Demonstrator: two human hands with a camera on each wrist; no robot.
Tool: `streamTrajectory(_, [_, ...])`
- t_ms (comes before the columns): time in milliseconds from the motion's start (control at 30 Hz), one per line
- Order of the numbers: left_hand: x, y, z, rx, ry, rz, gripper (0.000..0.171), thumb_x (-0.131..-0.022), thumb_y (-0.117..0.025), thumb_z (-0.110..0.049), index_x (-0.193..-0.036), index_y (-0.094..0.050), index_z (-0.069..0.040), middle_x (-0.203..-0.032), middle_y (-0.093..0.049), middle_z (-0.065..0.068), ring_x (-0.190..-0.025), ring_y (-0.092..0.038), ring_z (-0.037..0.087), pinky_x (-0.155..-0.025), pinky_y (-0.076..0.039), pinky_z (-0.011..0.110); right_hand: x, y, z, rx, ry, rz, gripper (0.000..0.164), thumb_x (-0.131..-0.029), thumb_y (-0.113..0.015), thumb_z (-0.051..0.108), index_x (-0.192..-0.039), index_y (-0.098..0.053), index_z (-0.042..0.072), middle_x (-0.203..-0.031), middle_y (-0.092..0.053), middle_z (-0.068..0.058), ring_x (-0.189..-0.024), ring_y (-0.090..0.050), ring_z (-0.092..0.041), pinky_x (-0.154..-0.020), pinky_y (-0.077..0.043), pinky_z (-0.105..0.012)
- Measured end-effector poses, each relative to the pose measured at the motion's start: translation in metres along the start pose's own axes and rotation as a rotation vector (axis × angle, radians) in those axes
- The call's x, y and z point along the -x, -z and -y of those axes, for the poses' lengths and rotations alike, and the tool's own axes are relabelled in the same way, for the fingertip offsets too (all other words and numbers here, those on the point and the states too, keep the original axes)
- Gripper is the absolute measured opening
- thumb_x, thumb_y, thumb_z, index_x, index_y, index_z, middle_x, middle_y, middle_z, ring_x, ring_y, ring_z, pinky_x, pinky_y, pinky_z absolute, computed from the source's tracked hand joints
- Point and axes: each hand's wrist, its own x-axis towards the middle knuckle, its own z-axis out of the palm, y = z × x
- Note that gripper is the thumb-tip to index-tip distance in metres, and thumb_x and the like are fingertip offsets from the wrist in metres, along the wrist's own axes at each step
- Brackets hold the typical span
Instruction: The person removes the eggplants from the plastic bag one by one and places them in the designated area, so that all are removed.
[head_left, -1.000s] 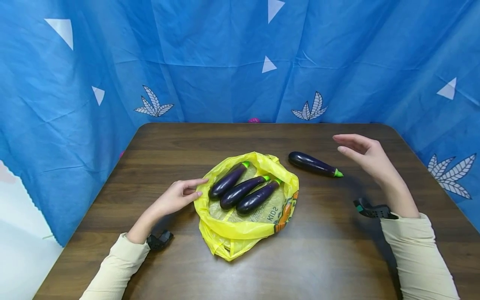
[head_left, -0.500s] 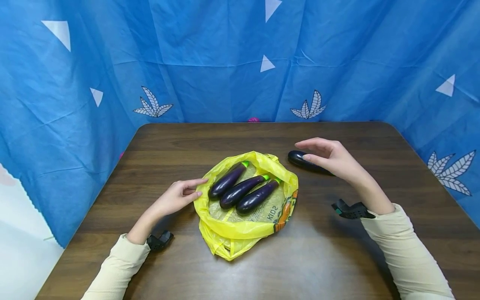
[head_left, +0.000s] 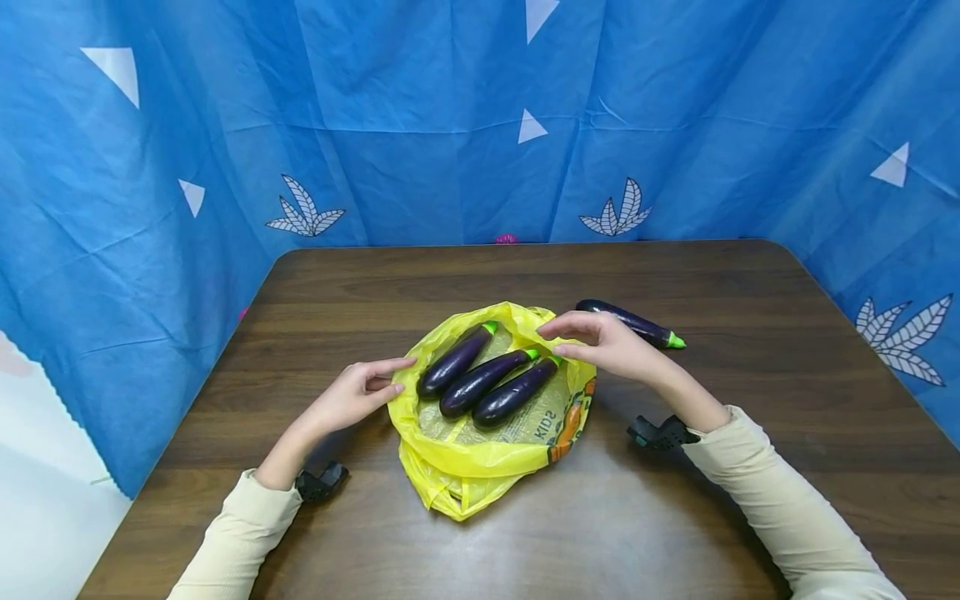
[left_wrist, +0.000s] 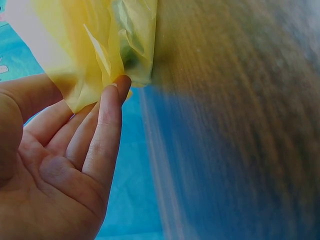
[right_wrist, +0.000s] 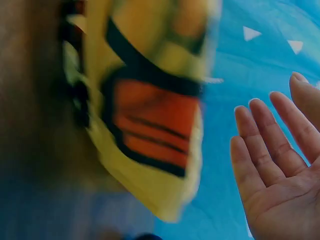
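A yellow plastic bag (head_left: pixel 480 458) lies with its mouth spread wide on the wooden table. Inside it are three dark purple eggplants (head_left: pixel 453 362) with green stem ends, side by side. My left hand (head_left: pixel 351 396) holds the left rim of the bag; in the left wrist view the thin film (left_wrist: pixel 100 45) runs between thumb and fingers. Above the bag's right rim hovers my right hand (head_left: pixel 611 346), fingers extended and holding nothing. Behind that hand another eggplant (head_left: pixel 648 327) lies on the table, partly hidden by it. The right wrist view shows the palm (right_wrist: pixel 280 195) apart from the bag.
The brown wooden table (head_left: pixel 360 292) ends at a far edge before a blue patterned curtain (head_left: pixel 420 125), which also hangs at both sides. Each wrist wears a black camera mount (head_left: pixel 321 483). A white surface (head_left: pixel 45 500) shows at the left.
My right hand has come in from the right, passed over the loose eggplant and reached the bag's right rim. The eggplants, the bag and my left hand have stayed put.
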Motion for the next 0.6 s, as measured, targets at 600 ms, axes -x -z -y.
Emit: streamTrajectory(600, [0.000, 0.001, 0.001, -0.009, 0.001, 0.001, 0.041, -0.093, -0.058, -0.003, -0.132, -0.050, 0.005, -0.132, -0.048, 0.022, -0.107, -0.058, 0.025, -0.080, -0.049, 0.028, -0.013, -0.028, -0.030, 0.199, 0.115, 0.127, 0.029, -0.089, -0.066, 0.015, -0.115, -0.066, 0.004, -0.112, -0.064, -0.003, -0.107, -0.055, -0.019, -0.092, -0.043, -0.039])
